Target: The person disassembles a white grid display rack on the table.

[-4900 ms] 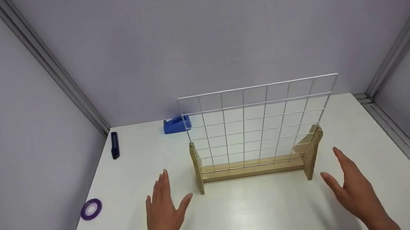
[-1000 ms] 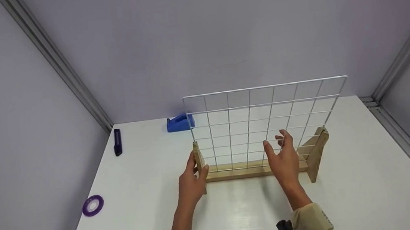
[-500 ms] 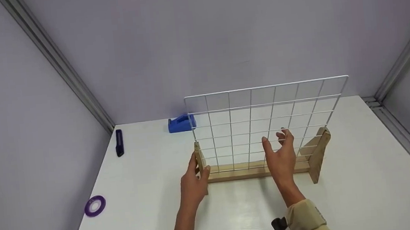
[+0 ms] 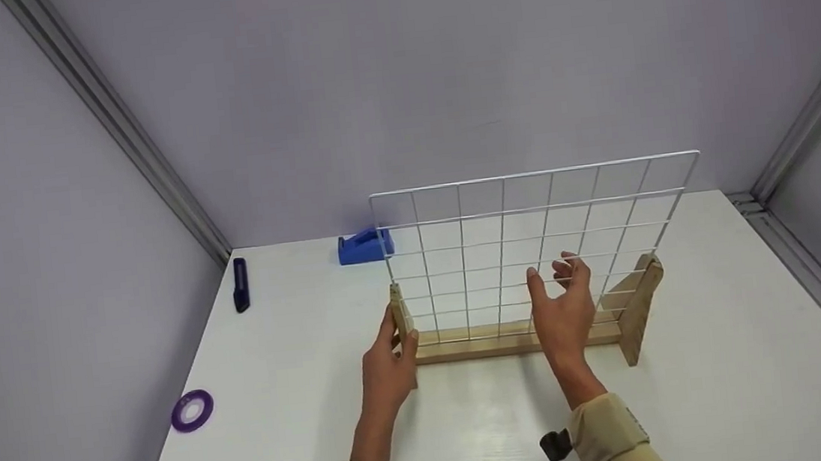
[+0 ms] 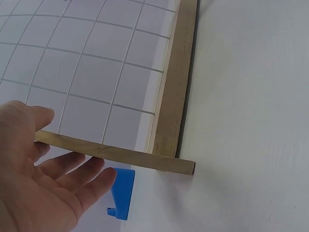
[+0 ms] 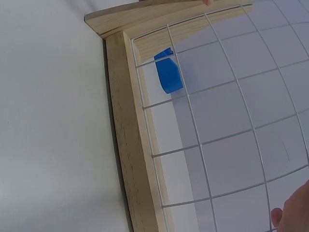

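In the head view a white wire grid panel [image 4: 463, 255] stands in a wooden stand [image 4: 482, 348] on the white table. My left hand [image 4: 388, 368] grips the stand's left side piece [image 5: 130, 157]. In the left wrist view its thumb lies on the inner side and its fingers [image 5: 77, 166] on the outer side. My right hand [image 4: 563, 317] is at the grid, right of its middle, with thumb and fingers apart and fingers slightly bent. I see nothing held in it, and whether it touches the wires is unclear. The right wrist view shows only a small part of it at the lower right.
Behind the grid's left edge sits a blue tape dispenser [image 4: 363, 247]. A dark box cutter [image 4: 240, 284] lies at the back left and a purple ring-shaped tape roll [image 4: 192, 410] at the left table edge. Walls [image 4: 440, 69] enclose the back and sides.
Both hands started apart on either side of the stand. The left has since taken hold of the left side piece, and the right has moved to the grid. Little differs over the last second.
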Demonstrator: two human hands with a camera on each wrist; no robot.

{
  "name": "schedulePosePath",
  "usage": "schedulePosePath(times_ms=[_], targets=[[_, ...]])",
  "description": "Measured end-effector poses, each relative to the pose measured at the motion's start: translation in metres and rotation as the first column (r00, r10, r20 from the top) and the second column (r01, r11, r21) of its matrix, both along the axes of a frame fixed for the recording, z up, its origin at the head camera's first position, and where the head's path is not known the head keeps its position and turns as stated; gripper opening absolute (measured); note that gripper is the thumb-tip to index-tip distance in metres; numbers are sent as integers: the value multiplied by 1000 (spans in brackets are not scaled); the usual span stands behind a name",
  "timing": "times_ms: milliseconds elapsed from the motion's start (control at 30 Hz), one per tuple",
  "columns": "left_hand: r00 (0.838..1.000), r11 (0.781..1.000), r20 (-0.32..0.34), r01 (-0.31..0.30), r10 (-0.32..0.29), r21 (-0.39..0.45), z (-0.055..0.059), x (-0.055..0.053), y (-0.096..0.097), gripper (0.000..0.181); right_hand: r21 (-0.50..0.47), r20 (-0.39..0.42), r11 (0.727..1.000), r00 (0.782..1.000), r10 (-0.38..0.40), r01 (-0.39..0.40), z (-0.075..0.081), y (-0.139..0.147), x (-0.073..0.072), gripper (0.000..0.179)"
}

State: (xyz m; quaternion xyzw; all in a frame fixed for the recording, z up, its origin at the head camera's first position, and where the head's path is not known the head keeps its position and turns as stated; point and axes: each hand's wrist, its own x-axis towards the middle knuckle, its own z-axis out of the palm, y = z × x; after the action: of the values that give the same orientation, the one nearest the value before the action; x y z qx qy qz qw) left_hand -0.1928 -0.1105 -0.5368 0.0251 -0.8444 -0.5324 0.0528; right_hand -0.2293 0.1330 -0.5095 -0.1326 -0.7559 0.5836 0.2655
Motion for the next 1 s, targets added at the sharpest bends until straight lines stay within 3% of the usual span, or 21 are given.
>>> schedulePosePath(times_ms=[333, 567, 1000], targets=[[999, 997, -53, -2, -2, -73, -11, -1, -5, 57, -2, -10, 1000, 1000, -21, 21, 2, 0, -1, 50], [1000, 993, -18, -3, 1, -117, -12, -2, -7, 58, -11, -4, 1000, 1000, -16, 16, 3, 0, 0, 50], [999, 988, -25, -29, 25, -153, -14, 0, -6, 56, -46, 2, 999, 1000, -8, 8, 5, -2, 2, 51]])
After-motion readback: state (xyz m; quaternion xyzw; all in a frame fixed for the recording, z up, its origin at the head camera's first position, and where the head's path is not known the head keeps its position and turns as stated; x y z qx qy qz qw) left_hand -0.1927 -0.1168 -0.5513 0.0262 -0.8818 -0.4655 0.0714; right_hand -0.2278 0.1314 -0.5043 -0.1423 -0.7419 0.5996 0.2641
